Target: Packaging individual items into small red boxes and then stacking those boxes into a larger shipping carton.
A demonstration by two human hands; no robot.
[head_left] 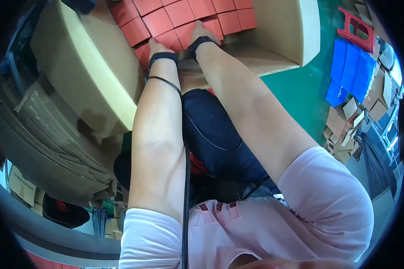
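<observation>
Red boxes (184, 18), small, flat and matte, fill the big cardboard carton (296, 31) in front of me, packed edge to edge in rows that run across it. My left hand (157, 47) rests on one at the near edge, and my right hand (201, 32) lies on the next row; I cannot tell how the fingers of either sit. Farther right, blue bins (352, 67) stand on the smooth green floor (300, 94).

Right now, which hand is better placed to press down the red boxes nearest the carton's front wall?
Probably the left hand: it rests on the red boxes at the near edge of the open cardboard carton. The right hand lies further in on the row.
</observation>
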